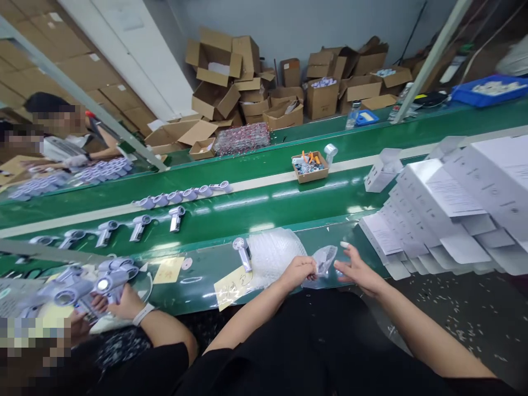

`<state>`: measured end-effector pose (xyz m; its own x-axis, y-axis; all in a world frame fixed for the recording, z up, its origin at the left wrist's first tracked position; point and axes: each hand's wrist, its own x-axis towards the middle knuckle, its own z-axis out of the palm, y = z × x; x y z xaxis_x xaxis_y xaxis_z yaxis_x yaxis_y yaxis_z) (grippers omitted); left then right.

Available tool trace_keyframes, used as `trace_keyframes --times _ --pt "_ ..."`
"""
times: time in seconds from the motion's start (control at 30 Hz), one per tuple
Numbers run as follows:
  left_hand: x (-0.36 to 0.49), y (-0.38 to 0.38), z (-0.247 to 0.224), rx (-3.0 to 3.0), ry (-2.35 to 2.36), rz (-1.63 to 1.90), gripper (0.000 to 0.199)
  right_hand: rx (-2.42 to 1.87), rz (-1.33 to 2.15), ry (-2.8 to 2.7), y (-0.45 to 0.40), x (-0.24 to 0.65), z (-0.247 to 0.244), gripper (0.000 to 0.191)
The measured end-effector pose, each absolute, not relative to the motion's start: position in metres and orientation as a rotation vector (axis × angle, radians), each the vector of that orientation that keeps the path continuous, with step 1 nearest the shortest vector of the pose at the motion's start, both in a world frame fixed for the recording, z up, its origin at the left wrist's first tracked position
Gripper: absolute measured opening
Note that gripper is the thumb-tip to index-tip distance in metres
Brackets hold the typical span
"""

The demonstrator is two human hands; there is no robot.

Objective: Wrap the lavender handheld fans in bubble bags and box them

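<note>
My left hand point(300, 270) is closed on a small clear plastic bag point(324, 258) above the front edge of the green bench. Just right of the bag is my right hand point(359, 270), its fingers apart and holding nothing; a white cover shows on one fingertip. A pile of bubble-wrap bags point(274, 254) lies left of my left hand. Beside it rests a small handheld fan point(242, 253), its handle pointing toward me, over a handwritten yellow paper point(231, 287). What the plastic bag contains, if anything, I cannot make out.
White boxes point(429, 203) are stacked at the right. A conveyor belt point(264, 206) carries several fans point(176, 218) and a small carton of parts point(309, 169). A co-worker's hands point(124, 302) handle fans at the left. Open cartons point(218, 66) stand at the back.
</note>
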<state>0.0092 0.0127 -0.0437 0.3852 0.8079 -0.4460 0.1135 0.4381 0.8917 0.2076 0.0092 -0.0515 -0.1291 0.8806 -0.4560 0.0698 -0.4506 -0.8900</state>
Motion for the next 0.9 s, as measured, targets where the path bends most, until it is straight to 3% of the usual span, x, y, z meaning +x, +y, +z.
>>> trace_keyframes --times 0.07,0.13,0.3,0.4,0.47,0.57,0.7,0.8,0.9 --pt "0.016 0.012 -0.047 1.067 1.005 0.506 0.009 -1.334 1.827 -0.949 0.005 0.201 -0.065 0.055" --pt "0.019 0.011 -0.051 1.102 0.937 0.458 0.01 -1.186 1.893 -0.893 0.003 0.199 -0.075 0.037" --pt "0.014 0.023 -0.048 1.396 1.069 0.658 0.018 -1.101 1.739 -0.8 0.004 0.209 -0.08 0.029" --pt "0.02 0.037 -0.05 1.397 1.017 0.728 0.088 -0.988 1.733 -0.754 0.005 0.213 -0.077 0.026" --pt "0.03 0.045 -0.056 1.27 0.966 0.673 0.113 -0.929 1.762 -0.755 0.006 0.212 -0.077 0.024" --pt "0.044 0.052 -0.068 1.073 0.901 0.614 0.102 -0.879 1.839 -0.761 0.003 0.213 -0.08 0.023" --pt "0.043 0.051 -0.076 1.158 0.906 0.461 0.052 -0.895 1.946 -0.722 -0.006 0.227 -0.092 0.024" --pt "0.034 0.043 -0.076 1.301 1.035 0.494 0.037 -1.166 1.618 -0.378 -0.007 0.252 -0.112 0.036" --pt "0.025 0.035 -0.074 1.183 1.149 0.625 0.041 -1.39 1.195 -0.08 0.008 0.283 -0.136 0.058"
